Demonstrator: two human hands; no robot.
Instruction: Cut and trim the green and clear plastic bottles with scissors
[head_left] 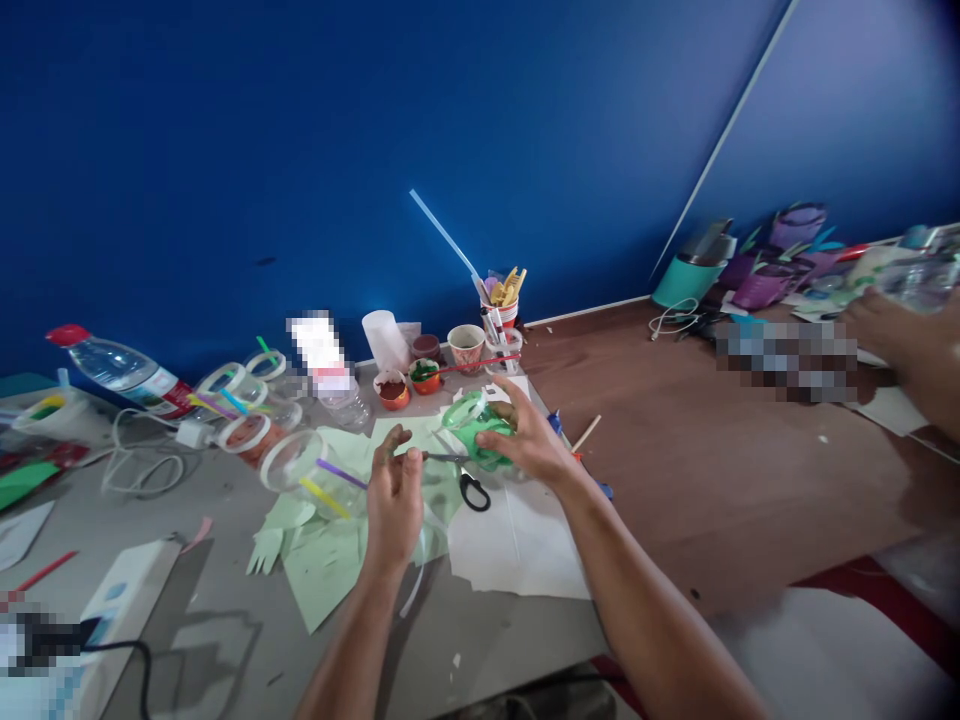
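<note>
Fingers (517,402) of the right hand (534,440) curved, loosely spread, about a green cup (466,432), thumb over its near side, perhaps to steady its round body; how firm the grip was could not be told. The left hand (396,505) had thumb and forefinger slightly parted; whether they pinched the blade of the scissors (475,492), whose dark handle sat just below the right thumb, was unclear. White paper (517,560) lay below the right fingers, probably shielding the table (420,640).
</note>
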